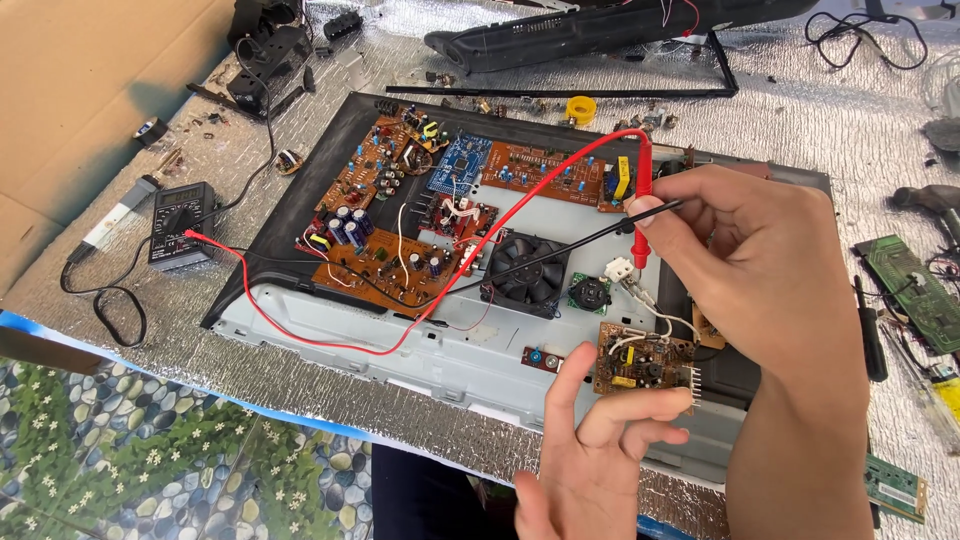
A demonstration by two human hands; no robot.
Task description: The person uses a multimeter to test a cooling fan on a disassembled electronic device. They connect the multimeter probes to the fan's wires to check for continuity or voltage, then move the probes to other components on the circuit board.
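Over the chassis (pixel 330 330), right hand (pixel 760 260) pinches red probe (pixel 642 205) and black probe (pixel 650 212); left hand (pixel 590 450) holds small board (pixel 640 362).

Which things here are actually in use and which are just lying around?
In use: small brown circuit board in the left hand; red probe and black probe in the right hand; multimeter.

Lying about: yellow tape roll, green circuit board, screwdriver, black fan.
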